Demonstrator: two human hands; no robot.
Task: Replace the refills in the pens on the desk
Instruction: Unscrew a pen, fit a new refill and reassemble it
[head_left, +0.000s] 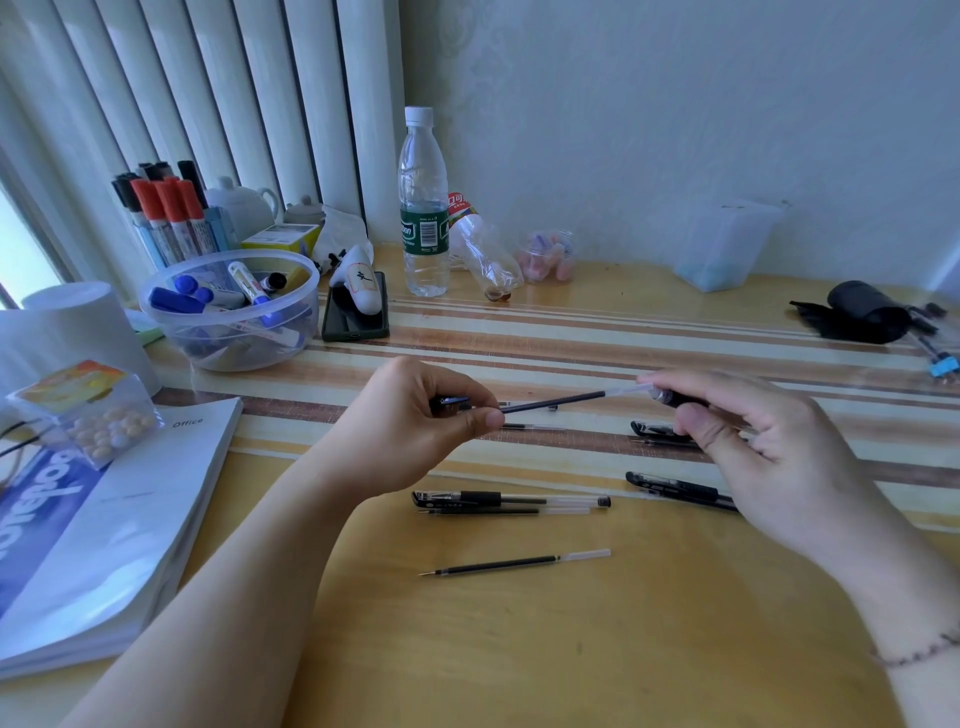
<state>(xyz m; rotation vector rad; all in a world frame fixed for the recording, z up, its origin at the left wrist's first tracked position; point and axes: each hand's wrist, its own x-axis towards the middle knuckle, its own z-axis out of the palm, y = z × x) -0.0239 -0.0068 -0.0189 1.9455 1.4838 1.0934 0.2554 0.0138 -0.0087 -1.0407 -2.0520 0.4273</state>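
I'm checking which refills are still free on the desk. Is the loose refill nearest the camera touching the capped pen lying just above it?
Apart. The head view shows bare desk between the loose refill and the capped pen.

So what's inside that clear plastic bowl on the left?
The bowl holds a heap of markers, several with blue caps, and one small dark-capped item. What lies at the bottom, under the markers, is covered and blurred by the wall.
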